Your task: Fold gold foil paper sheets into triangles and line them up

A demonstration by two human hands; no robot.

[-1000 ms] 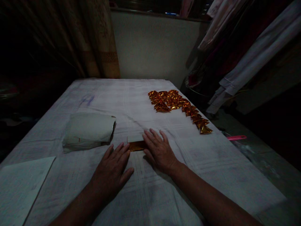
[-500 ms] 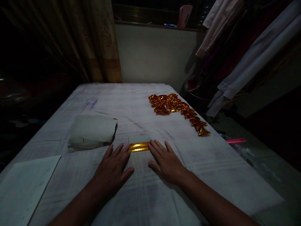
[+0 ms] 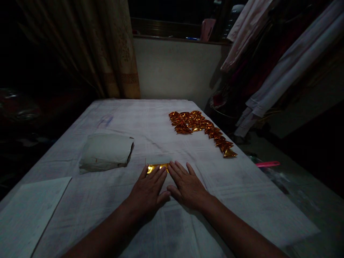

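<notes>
A strip of shiny gold foil paper (image 3: 153,168) lies flat on the cloth-covered table near the front. My left hand (image 3: 151,186) rests over the strip with its fingers stretched out, covering part of the lower edge. Beside it, my right hand (image 3: 186,182) lies flat with its fingertips at the strip's right end. Neither hand wraps round anything. Farther back on the right, several folded gold foil pieces (image 3: 196,122) sit in a cluster that trails toward the table's right edge.
A pale wrapped packet (image 3: 106,152) lies left of the hands, and a white sheet (image 3: 40,208) is at the near left. The table (image 3: 139,118) reaches back to a wall. Clothes (image 3: 268,89) hang at the right, above a pink-handled thing (image 3: 268,164) near the floor.
My left hand has slid right, from the strip's left end onto the strip, closer to my right hand. The right hand stays nearly in place. The camera has tilted up slightly.
</notes>
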